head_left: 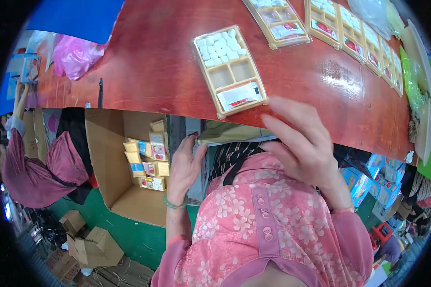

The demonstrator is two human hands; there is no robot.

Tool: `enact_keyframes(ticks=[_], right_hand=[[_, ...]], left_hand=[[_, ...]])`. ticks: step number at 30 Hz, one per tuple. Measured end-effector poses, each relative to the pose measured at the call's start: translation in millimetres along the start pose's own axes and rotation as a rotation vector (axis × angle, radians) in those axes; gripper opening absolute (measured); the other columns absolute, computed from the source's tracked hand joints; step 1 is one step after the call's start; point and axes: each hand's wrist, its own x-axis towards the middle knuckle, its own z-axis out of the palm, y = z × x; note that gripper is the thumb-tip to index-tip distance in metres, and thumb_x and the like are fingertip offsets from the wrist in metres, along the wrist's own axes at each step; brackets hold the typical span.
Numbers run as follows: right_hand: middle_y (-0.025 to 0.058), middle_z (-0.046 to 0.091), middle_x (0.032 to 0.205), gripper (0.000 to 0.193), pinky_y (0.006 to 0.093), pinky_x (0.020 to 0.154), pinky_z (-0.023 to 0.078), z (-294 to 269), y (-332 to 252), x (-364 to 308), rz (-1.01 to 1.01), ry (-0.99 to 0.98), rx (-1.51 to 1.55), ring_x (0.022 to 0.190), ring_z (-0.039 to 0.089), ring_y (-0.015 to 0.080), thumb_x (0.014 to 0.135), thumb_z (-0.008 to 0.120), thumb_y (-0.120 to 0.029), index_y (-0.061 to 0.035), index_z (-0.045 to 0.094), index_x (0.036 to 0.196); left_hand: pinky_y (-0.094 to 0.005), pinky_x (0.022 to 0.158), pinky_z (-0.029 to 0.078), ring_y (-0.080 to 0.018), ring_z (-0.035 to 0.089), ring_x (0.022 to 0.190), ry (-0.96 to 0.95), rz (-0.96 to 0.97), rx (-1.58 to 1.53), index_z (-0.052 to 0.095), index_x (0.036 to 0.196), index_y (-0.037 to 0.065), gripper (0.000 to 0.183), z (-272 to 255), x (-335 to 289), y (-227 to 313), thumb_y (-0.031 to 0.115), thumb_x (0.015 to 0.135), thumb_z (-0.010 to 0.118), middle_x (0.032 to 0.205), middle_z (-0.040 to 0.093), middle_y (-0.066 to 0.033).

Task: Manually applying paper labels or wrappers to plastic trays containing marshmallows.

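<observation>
A cream plastic tray (229, 69) lies tilted on the red table, near its front edge. White pillow-shaped pieces (220, 47) fill its upper compartment, two middle compartments are bare, and a white sachet with red print (238, 95) lies in the lowest one. My right hand (302, 138) hovers just off the tray's lower right corner, slightly blurred, its fingers spread and holding nothing. Below the table's front edge, beside the cardboard box, is my left hand (183, 167). Its thumb stands apart from the fingers and nothing shows in its grasp.
Similar trays (287, 29) line the back right. A cardboard box (134, 210) with several small packs (148, 162) stands at my left. Beyond are a pink plastic bag (76, 55), a blue sheet (74, 19) and another person's arm (18, 103). Blue packages (378, 179) lie at the right.
</observation>
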Motion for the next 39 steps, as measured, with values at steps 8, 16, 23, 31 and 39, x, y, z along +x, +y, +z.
enact_keyframes(ticks=[8,16,23,31,39], right_hand=[[0.0124,0.066,0.084,0.016,0.0346,0.065,0.050,0,4,-94,0.384,-0.021,0.248,0.075,0.063,0.0286,0.071,0.067,-0.005,0.0007,0.065,0.086],[0.0162,0.062,0.105,0.029,0.0399,0.085,0.046,55,68,-138,0.780,-0.085,-0.068,0.098,0.059,0.0329,0.086,0.063,-0.019,-0.0041,0.059,0.111],[0.0195,0.046,0.130,0.057,0.0476,0.102,0.034,91,79,-116,-0.295,-0.443,-1.163,0.121,0.044,0.0353,0.090,0.051,-0.045,-0.0059,0.044,0.131],[0.0180,0.042,0.134,0.070,0.0481,0.105,0.031,116,63,-122,0.260,-0.376,-0.245,0.127,0.040,0.0329,0.085,0.050,-0.058,-0.0077,0.041,0.133],[0.0087,0.044,0.134,0.065,0.0467,0.105,0.033,115,62,-126,0.211,-0.368,-0.400,0.124,0.043,0.0267,0.088,0.043,-0.061,-0.0150,0.043,0.134]], left_hand=[[-0.0315,0.076,0.052,-0.0228,0.061,0.101,-0.028,-0.541,-0.849,0.044,0.127,-0.002,0.047,74,29,-36,-0.001,0.081,0.053,0.115,0.058,-0.0186],[-0.0353,0.089,0.048,-0.0263,0.059,0.101,0.216,-0.566,-1.330,0.047,0.119,-0.003,0.046,70,1,-72,-0.011,0.075,0.058,0.113,0.057,-0.0171],[-0.0393,0.094,0.047,-0.0292,0.062,0.101,-0.036,-0.557,-1.652,0.055,0.114,-0.007,0.054,43,-17,-66,-0.008,0.060,0.056,0.112,0.062,-0.0183],[-0.0416,0.093,0.048,-0.0305,0.062,0.102,-0.039,-0.462,-1.372,0.054,0.116,-0.007,0.046,30,-19,-84,-0.002,0.071,0.060,0.113,0.061,-0.0186],[-0.0444,0.091,0.049,-0.0331,0.059,0.104,-0.235,-0.611,-1.468,0.050,0.120,-0.006,0.043,48,15,-60,0.001,0.079,0.060,0.114,0.059,-0.0197]])
